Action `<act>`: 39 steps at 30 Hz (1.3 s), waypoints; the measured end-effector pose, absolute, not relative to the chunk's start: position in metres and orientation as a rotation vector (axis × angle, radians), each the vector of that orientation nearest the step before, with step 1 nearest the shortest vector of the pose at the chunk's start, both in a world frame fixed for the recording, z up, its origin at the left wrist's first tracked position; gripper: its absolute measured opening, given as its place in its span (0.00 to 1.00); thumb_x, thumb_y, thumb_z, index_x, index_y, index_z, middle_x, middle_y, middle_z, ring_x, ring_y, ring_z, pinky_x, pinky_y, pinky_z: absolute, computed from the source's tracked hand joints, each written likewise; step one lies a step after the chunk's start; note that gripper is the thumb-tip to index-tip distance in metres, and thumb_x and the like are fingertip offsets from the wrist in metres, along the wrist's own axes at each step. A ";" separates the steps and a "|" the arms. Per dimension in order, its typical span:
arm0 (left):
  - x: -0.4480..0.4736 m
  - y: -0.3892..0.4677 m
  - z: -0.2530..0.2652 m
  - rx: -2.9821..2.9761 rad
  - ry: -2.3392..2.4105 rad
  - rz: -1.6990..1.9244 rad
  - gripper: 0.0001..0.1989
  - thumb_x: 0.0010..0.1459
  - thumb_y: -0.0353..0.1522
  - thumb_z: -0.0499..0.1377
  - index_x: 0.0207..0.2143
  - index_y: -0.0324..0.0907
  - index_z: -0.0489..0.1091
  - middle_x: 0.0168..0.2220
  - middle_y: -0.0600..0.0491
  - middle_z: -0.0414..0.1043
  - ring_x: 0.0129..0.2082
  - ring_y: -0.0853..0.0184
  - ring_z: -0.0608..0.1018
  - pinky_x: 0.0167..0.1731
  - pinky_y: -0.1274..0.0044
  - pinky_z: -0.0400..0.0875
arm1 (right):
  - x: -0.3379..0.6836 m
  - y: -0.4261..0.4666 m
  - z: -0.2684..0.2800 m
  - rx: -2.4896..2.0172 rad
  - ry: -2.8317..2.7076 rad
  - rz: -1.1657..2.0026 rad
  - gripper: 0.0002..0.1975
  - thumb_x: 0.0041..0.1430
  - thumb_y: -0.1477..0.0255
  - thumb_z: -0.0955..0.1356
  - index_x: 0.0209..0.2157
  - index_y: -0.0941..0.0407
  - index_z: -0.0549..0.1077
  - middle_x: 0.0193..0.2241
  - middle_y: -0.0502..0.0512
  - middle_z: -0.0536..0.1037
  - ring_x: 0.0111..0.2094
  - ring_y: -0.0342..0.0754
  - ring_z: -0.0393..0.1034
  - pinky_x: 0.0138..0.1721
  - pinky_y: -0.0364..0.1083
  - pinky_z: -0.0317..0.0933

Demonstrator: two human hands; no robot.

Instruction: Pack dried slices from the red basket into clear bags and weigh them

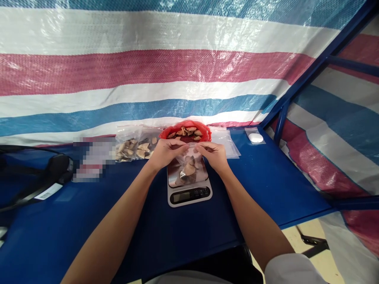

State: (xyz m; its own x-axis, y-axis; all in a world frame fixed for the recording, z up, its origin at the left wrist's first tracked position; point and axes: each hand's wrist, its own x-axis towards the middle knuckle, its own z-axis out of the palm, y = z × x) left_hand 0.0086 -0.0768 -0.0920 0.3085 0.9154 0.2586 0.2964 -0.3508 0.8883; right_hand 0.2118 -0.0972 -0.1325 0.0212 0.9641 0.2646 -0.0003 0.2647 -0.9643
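My left hand (167, 153) and my right hand (213, 155) pinch the top edge of a clear plastic bag (188, 169) between thumbs and fingers. Several pale brown dried slices show through the bag. It rests on, or hangs just over, the steel plate of a white kitchen scale (190, 199), whose display I cannot read. Right behind my hands stands a red plastic bag (207, 132), open at the top, with more of the slices inside.
Left of the red bag lie filled clear bags (126, 150). To its right are flat clear bags (226, 144) and a small white case (255, 138) on clear plastic. A black strapped object (56, 173) occupies the left. Striped sheeting (148, 67) walls the blue table (266, 185).
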 end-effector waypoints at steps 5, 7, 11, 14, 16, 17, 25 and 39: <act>0.003 -0.078 -0.086 1.774 1.061 0.961 0.17 0.52 0.47 0.68 0.29 0.42 0.82 0.28 0.49 0.81 0.30 0.62 0.81 0.34 0.73 0.76 | 0.212 -0.098 -0.131 -0.999 -1.221 1.076 0.17 0.51 0.54 0.76 0.30 0.55 0.82 0.26 0.52 0.82 0.26 0.46 0.75 0.29 0.46 0.72; 0.001 -0.079 -0.083 1.797 1.072 0.963 0.16 0.54 0.46 0.67 0.28 0.41 0.81 0.26 0.50 0.81 0.27 0.64 0.80 0.31 0.75 0.75 | 0.211 -0.098 -0.131 -0.985 -1.207 1.101 0.18 0.51 0.54 0.77 0.30 0.55 0.81 0.27 0.53 0.82 0.25 0.46 0.74 0.27 0.45 0.71; 0.004 -0.083 -0.079 1.863 1.078 0.971 0.16 0.55 0.45 0.66 0.27 0.41 0.81 0.25 0.50 0.80 0.25 0.65 0.79 0.29 0.76 0.73 | 0.211 -0.098 -0.132 -0.985 -1.278 1.084 0.17 0.52 0.55 0.77 0.33 0.54 0.82 0.29 0.53 0.83 0.30 0.48 0.77 0.29 0.45 0.71; 0.006 -0.084 -0.078 1.868 1.082 0.964 0.16 0.54 0.45 0.67 0.26 0.41 0.81 0.24 0.51 0.80 0.25 0.65 0.79 0.30 0.77 0.74 | 0.211 -0.097 -0.134 -1.002 -1.323 1.063 0.16 0.53 0.55 0.76 0.32 0.54 0.82 0.29 0.54 0.83 0.31 0.49 0.77 0.31 0.45 0.71; 0.005 -0.084 -0.077 1.850 1.084 0.936 0.17 0.54 0.46 0.67 0.26 0.41 0.80 0.24 0.51 0.80 0.25 0.65 0.79 0.30 0.77 0.74 | 0.211 -0.098 -0.134 -1.026 -1.319 1.054 0.16 0.53 0.55 0.75 0.32 0.55 0.82 0.29 0.53 0.83 0.30 0.48 0.77 0.30 0.45 0.71; 0.004 -0.084 -0.076 1.833 1.086 0.917 0.18 0.54 0.47 0.67 0.26 0.41 0.80 0.24 0.51 0.80 0.25 0.65 0.80 0.29 0.77 0.74 | 0.211 -0.098 -0.133 -1.039 -1.309 1.041 0.17 0.53 0.55 0.75 0.32 0.55 0.82 0.28 0.53 0.83 0.29 0.48 0.76 0.29 0.45 0.70; 0.003 -0.087 -0.070 1.775 1.061 0.876 0.19 0.55 0.48 0.66 0.25 0.40 0.79 0.25 0.50 0.80 0.26 0.64 0.80 0.29 0.77 0.76 | 0.207 -0.100 -0.128 -1.017 -1.327 1.000 0.15 0.53 0.56 0.75 0.32 0.54 0.82 0.29 0.53 0.83 0.30 0.48 0.76 0.34 0.46 0.71; -0.007 -0.082 -0.076 1.598 1.020 0.847 0.19 0.55 0.48 0.68 0.30 0.40 0.81 0.30 0.49 0.81 0.30 0.63 0.82 0.34 0.74 0.80 | 0.216 -0.097 -0.127 -0.994 -1.187 1.169 0.19 0.48 0.52 0.78 0.32 0.54 0.83 0.29 0.53 0.84 0.31 0.51 0.79 0.29 0.47 0.74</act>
